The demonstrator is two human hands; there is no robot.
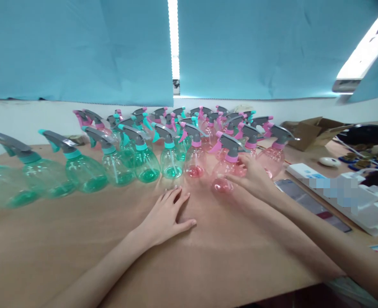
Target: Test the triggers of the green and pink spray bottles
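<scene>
My right hand is closed around the body of a pink spray bottle with a grey and pink trigger head, standing on the table at the front of the group. Flat on the tabletop, with fingers spread, rests my left hand, holding nothing. Just beyond its fingertips stand a green spray bottle and another pink spray bottle, each with a little liquid at the bottom. Several more green spray bottles form a row to the left. A further pink spray bottle is right of my right hand.
Several more pink and green spray bottles crowd behind the front row. On the right lie a phone, a white power strip with plugs, a white mouse and an open cardboard box. Blue blinds hang behind.
</scene>
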